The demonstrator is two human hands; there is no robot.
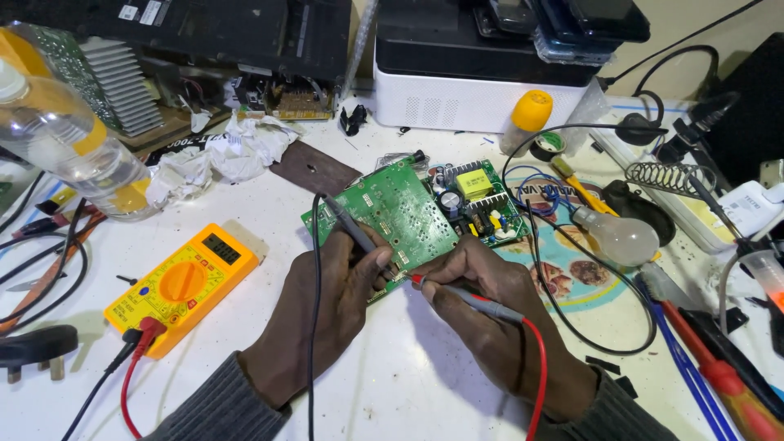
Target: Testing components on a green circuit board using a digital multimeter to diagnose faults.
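Now, left hand (pixel 327 306): fingers clamped on black probe (pixel 349 227), over green board (pixel 392 214).
Right hand (pixel 482 298): fingers clamped on red probe (pixel 469 298), tip at board's near edge.

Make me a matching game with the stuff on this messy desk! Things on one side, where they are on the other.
Things:
1. multimeter
2. red probe
3. black probe
4. light bulb

Places:
A. in the right hand
B. lying right of the green circuit board
C. in the left hand
D. left of both hands

Pairs: 1-D, 2-A, 3-C, 4-B
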